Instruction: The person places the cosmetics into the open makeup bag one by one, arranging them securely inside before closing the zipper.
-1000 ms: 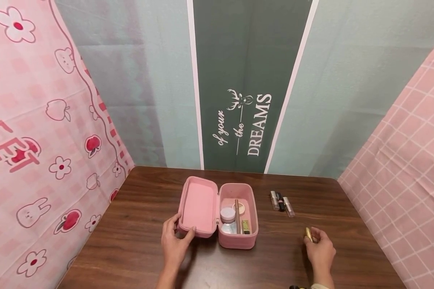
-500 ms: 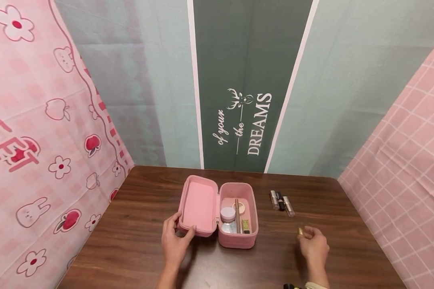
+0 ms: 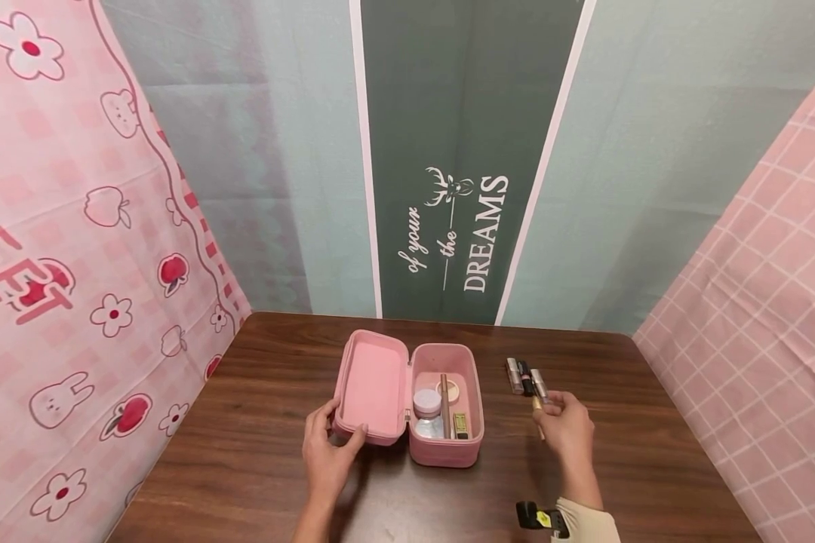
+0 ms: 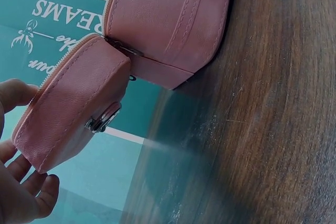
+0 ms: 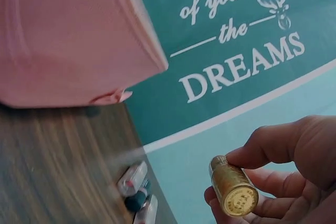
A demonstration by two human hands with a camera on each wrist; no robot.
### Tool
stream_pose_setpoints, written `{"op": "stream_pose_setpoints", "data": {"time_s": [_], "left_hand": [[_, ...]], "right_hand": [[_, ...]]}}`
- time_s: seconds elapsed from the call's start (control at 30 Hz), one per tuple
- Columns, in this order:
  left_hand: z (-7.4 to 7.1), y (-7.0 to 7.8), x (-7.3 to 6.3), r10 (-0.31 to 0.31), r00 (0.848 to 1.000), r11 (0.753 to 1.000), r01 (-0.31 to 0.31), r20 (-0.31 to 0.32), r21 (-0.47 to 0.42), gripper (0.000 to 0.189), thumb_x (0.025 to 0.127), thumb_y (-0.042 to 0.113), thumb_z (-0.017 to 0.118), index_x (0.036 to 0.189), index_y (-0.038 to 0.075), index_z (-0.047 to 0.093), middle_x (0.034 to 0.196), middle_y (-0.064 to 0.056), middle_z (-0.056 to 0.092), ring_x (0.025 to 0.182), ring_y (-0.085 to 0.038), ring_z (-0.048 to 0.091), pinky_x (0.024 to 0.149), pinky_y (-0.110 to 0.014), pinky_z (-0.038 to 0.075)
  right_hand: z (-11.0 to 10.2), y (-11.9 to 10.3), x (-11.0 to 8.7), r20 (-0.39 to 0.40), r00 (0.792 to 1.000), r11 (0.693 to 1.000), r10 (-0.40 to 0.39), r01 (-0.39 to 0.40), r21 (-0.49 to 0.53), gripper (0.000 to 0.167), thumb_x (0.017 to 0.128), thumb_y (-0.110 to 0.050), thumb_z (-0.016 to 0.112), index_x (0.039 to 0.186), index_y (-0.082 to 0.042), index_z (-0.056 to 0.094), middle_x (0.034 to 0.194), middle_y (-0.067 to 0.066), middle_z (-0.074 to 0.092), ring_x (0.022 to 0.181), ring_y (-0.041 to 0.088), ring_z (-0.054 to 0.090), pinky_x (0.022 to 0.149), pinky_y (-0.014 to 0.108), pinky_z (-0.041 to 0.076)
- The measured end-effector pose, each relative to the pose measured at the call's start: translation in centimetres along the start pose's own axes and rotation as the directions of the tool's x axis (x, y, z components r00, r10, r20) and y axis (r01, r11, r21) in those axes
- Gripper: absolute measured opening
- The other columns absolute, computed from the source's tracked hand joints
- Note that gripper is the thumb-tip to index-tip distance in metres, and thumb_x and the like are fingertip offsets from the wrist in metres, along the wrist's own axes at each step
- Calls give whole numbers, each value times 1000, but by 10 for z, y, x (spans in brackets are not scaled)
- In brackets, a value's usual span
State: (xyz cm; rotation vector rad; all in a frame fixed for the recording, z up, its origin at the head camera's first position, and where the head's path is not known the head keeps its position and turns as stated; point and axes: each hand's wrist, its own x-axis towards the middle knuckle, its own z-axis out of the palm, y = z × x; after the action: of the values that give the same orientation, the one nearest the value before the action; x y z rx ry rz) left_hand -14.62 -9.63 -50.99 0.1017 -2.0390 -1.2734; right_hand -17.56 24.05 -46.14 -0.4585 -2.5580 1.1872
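Note:
The pink cosmetic case [image 3: 446,455] stands on the table, its lid [image 3: 375,388] swung out to the left. My left hand [image 3: 329,458] grips the lid's near left corner, thumb on the rim and fingers beneath. Inside the case are a lilac-topped jar [image 3: 427,402], a slim brown tube [image 3: 446,411], a pale round compact [image 3: 451,391] and a small gold-and-black item [image 3: 461,426]. My right hand [image 3: 569,430] pinches a gold lipstick [image 5: 233,188] between thumb and fingers, right by a row of lipsticks [image 3: 526,378] to the right of the case.
The brown wooden table [image 3: 265,445] backs onto a green fabric backdrop [image 3: 475,113] with white lettering. Pink patterned cloths hang on both sides. A black strap with a yellow label [image 3: 542,517] sits at my right wrist.
My right hand has carried the gold lipstick leftward and away from me, up to the row of lipsticks. The left hand and the case have stayed put.

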Motion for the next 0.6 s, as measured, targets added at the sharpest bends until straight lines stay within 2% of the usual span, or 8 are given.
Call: {"op": "stream_pose_setpoints", "data": {"time_s": [0.07, 0.27, 0.43, 0.6], "left_hand": [[0, 0, 0, -2, 1000, 1000, 2, 3, 0, 60, 58, 2, 84, 113, -1, 61, 102, -10, 56, 82, -18, 53, 67, -34, 45], [-1, 1, 0, -9, 1000, 1000, 9, 6, 3, 60, 58, 1, 84, 113, 0, 61, 102, -10, 56, 82, -18, 52, 67, -35, 45], [-1, 2, 0, -23, 1000, 1000, 23, 17, 9, 60, 59, 2, 84, 114, 0, 61, 102, -10, 56, 83, -18, 52, 68, -36, 45], [-1, 2, 0, -20, 1000, 1000, 20, 17, 1, 60, 59, 2, 84, 114, 0, 61, 102, -10, 56, 83, -19, 53, 69, -34, 46]], "right_hand": [[3, -5, 1, -18, 1000, 1000, 1, -1, 12, 35, 73, -3, 64, 107, 7, 58, 89, 21, 67, 82, 36, 62, 69, 41, 42], [12, -19, 3, -73, 997, 995, 1, 6, 97, 35, 73, 1, 66, 107, 7, 60, 91, 23, 66, 80, 34, 64, 54, 24, 45], [21, -26, 4, -118, 991, 986, -57, 75, 150, 31, 76, 2, 66, 105, 8, 61, 92, 24, 65, 83, 34, 65, 56, 12, 42], [29, -33, 6, -139, 987, 983, -84, 105, 153, 28, 76, 0, 66, 103, 5, 63, 92, 20, 66, 82, 31, 65, 60, 14, 43]]}}
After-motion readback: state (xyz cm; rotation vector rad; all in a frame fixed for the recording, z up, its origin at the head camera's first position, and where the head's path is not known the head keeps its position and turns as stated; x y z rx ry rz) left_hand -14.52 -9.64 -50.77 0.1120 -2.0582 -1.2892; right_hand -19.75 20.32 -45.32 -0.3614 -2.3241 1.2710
